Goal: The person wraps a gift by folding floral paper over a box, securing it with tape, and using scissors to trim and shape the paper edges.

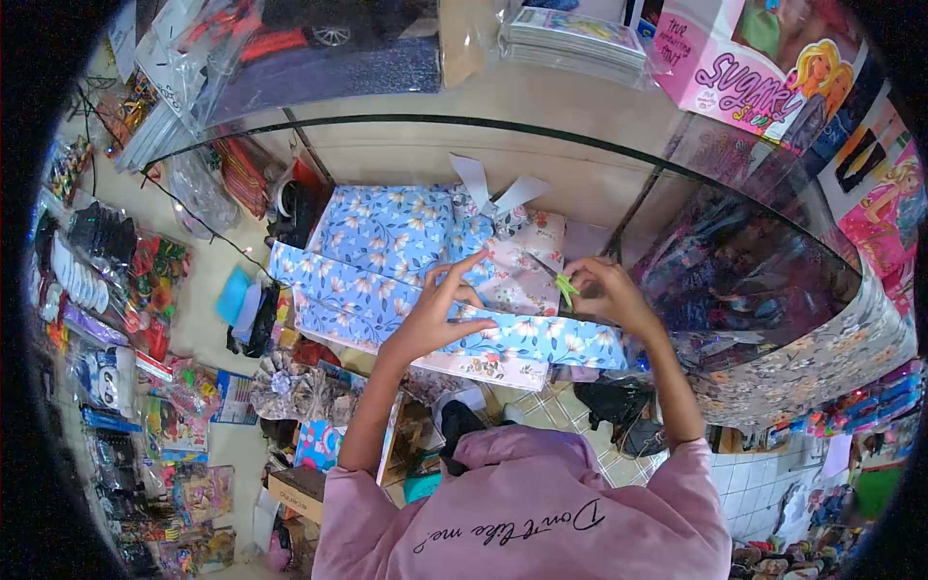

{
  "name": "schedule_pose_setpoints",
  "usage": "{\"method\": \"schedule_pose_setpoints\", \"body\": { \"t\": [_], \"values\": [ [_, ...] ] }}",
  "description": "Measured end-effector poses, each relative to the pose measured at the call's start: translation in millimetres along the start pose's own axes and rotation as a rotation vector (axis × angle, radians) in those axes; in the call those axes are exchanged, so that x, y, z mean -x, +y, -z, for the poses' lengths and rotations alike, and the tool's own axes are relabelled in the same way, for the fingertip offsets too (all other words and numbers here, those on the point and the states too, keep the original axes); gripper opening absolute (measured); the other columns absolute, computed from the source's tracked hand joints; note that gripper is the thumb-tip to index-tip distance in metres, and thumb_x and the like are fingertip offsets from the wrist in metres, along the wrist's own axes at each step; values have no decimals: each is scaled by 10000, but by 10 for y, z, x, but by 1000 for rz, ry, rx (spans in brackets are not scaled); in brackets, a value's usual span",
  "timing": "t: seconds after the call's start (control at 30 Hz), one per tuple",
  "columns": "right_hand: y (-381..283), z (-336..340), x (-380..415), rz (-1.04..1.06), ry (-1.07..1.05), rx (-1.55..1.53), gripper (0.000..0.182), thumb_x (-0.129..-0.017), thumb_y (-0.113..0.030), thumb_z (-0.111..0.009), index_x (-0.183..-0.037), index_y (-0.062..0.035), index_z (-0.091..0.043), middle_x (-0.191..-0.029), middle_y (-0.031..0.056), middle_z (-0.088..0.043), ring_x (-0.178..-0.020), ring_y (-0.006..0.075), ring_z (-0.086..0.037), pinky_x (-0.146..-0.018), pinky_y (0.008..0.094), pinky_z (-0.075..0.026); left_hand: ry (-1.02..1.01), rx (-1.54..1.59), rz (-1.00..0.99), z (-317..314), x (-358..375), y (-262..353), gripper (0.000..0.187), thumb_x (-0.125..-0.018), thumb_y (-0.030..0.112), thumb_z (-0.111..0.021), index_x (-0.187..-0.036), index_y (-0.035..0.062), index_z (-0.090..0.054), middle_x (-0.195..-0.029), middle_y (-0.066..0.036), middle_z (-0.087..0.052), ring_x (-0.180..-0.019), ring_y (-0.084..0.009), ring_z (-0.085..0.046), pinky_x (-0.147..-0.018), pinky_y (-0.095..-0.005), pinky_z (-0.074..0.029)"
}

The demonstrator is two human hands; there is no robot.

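Left hand [441, 309] curved wide over floral paper, right hand [614, 295] on green-handled scissors [565, 284]

Left thumb and forefinger stood well apart in an open arch above a long blue strip [541, 338], smooth and printed with pale flowers; whether the other fingers gripped anything could not be told. Right fingers were closed on the scissors' bright green loops, the slim metal blades slanting away over pink floral paper [527, 242], near the strip.

Beyond the left hand lay a broad, flat-sided blue floral piece [382, 222], its leafy pattern matching the strip. Two stiff white tails [498, 188] splayed in a V at its far right, beside the pink paper's soft creases. Overhead curved a dark-edged glass shelf [503, 124], bearing crinkled clear plastic wrapping [184, 72] and a glossy pink printed box [720, 82]. Below the hands spread a matte pink shirt [532, 512] with dark looping script.
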State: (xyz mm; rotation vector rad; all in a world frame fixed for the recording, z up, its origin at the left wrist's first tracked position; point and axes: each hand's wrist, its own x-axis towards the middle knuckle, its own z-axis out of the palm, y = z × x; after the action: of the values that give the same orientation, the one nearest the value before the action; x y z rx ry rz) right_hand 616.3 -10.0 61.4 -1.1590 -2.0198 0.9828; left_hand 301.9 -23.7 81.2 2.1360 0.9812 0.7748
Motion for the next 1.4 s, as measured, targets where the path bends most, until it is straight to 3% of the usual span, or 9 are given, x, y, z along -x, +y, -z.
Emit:
{"method": "schedule_pose_setpoints", "body": {
  "t": [0.2,0.3,0.4,0.8,1.0,1.1,1.3,1.4],
  "values": [
    [-508,167,20,212,-193,247,444,-713,-219,-777,-1119,-95,-646,-1008,33,-657,-955,187,-562,-901,353,-370,9,1,-7,20,-25,37,965,-716,242,-826,-1488,104,-263,-838,-16,-682,-1155,-194,-446,-1097,-441,-186],
    [-728,212,57,117,-317,335,449,-729,-275,-769,-1125,-98,-655,-1026,32,-656,-1020,181,-543,-915,355,-318,21,-32,-14,-11,-28,45,978,-715,249,-828,-1490,92,-252,-832,-14,-680,-1123,-190,-468,-1097,-439,-181],
    [-694,185,65,158,-332,261,501,-682,-272,-787,-1144,-118,-668,-1012,58,-644,-960,209,-562,-891,320,-296,20,-41,-36,-42,-44,75,986,-717,255,-828,-1491,80,-243,-825,-7,-678,-1076,-176,-498,-1095,-437,-176],
    [-561,282,128,53,-284,302,450,-682,-278,-799,-1090,-112,-705,-900,68,-672,-868,204,-601,-923,348,-340,62,-68,-72,-127,-91,87,989,-726,252,-829,-1493,73,-229,-831,-5,-683,-1061,-168,-510,-1093,-454,-170],
    [-533,242,115,136,-273,287,446,-684,-275,-800,-1080,-92,-708,-873,88,-680,-845,225,-629,-848,361,-414,67,-83,-67,-169,-119,68,1000,-716,252,-835,-1492,74,-231,-829,-7,-685,-1078,-183,-496,-1096,-461,-169],
    [-499,232,92,89,-312,223,436,-703,-278,-805,-1094,-114,-702,-917,67,-697,-865,192,-615,-856,337,-355,62,-71,-64,-182,-126,65,1003,-714,250,-836,-1492,73,-228,-825,-6,-685,-1083,-190,-492,-1097,-462,-168],
    [-391,169,72,110,-280,174,357,-702,-230,-808,-1030,-110,-728,-831,65,-695,-778,164,-613,-798,313,-376,64,-74,-59,-194,-138,46,1006,-712,239,-837,-1492,70,-226,-826,-7,-688,-1078,-192,-490,-1091,-449,-182],
    [-386,150,67,3,-294,70,339,-697,-236,-814,-1003,-112,-738,-809,73,-691,-765,160,-609,-789,312,-383,64,-74,-48,-198,-145,42,1004,-711,233,-838,-1492,70,-228,-826,-9,-688,-1081,-193,-483,-1082,-440,-202]
  ]
}}
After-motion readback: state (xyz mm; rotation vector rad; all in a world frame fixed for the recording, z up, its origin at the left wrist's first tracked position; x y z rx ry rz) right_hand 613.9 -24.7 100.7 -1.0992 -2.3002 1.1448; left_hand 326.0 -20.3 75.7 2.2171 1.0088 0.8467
